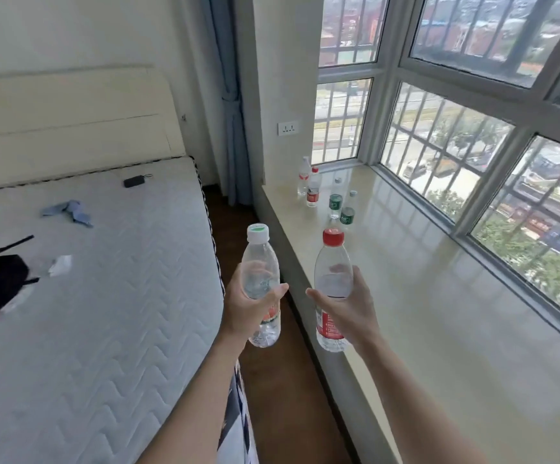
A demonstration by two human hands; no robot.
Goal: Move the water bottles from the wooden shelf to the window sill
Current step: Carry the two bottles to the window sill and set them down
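The bed (87,296) fills the left and the sill (422,296) runs along the right, with a narrow strip of floor (271,380) between them. Four bottles (335,200) stand clustered at the sill's far end, leaving its long near stretch open. The red-cap bottle (333,262) hangs upright over the sill's front edge and the white-cap bottle (260,262) over the floor, probably so each can be set straight down. The right hand (348,306) and left hand (248,306) each wrap their fingers round a bottle's middle.

The bed (104,296) lies at your nine o'clock, the window sill (422,313) at two. Four bottles (312,194) stand on it at one, behind your held bottles (333,266).
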